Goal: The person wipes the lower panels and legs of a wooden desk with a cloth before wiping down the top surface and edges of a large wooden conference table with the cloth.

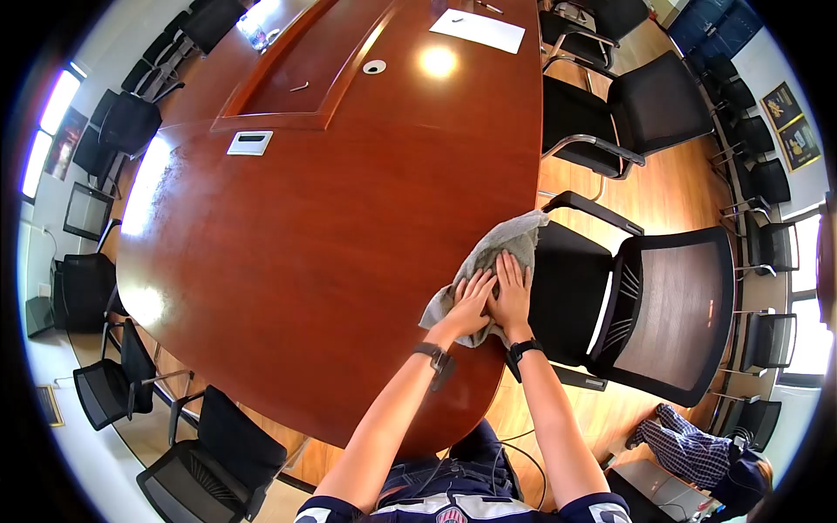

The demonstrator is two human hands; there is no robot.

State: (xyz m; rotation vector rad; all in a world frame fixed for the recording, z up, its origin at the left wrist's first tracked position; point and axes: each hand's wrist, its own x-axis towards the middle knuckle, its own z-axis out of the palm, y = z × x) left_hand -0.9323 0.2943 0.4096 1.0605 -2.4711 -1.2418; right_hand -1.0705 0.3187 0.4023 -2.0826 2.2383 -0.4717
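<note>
A grey cloth (514,234) lies bunched along the right edge of the glossy reddish-brown table (296,235), and part of it reaches over that edge. My left hand (472,305) rests on the cloth with its fingers stretched out. Close beside it, my right hand (511,295) lies flat on the same cloth, fingers pointing away from me. The two hands touch or nearly touch near the thumbs. Both palms face down, hiding the cloth beneath them. Each wrist wears a dark band.
A black mesh chair (671,314) stands against the table's right edge, close to the cloth. Another chair (658,113) is farther along. White paper (478,30) and a socket panel (249,143) are on the tabletop. A person (697,453) is at the lower right.
</note>
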